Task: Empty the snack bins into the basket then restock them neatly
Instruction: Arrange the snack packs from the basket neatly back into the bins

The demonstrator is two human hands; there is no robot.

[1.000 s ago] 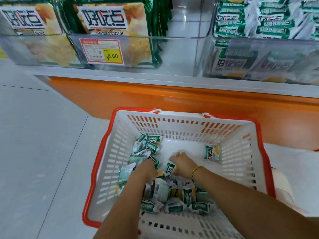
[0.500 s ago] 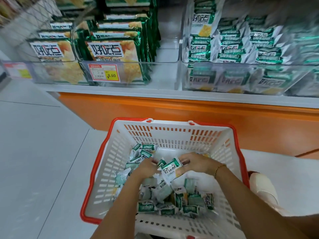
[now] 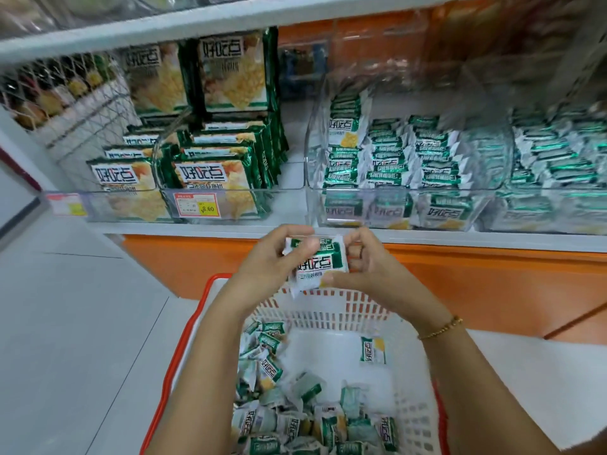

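Stack of snack packets (image 3: 317, 262), pinched between the curled fingers (image 3: 356, 256) of both hands.
We hold it over the basket (image 3: 179, 362), long axis crosswise, label facing us; the clear bin (image 3: 394, 192) lies just above and ahead, nearer the right hand (image 3: 371, 267) than the left hand (image 3: 272, 261).

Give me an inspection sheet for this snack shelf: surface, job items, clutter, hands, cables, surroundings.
Surface: white shelf, grey floor.
Job's things: basket holds loose packets; clear bin holds rows of packets.
Clutter: nothing seen.
Hands: left hand and right hand together grip a held stack above the basket.
Cables: nothing seen.
Surroundings: large packs and price tag at left; orange panel below the shelf.
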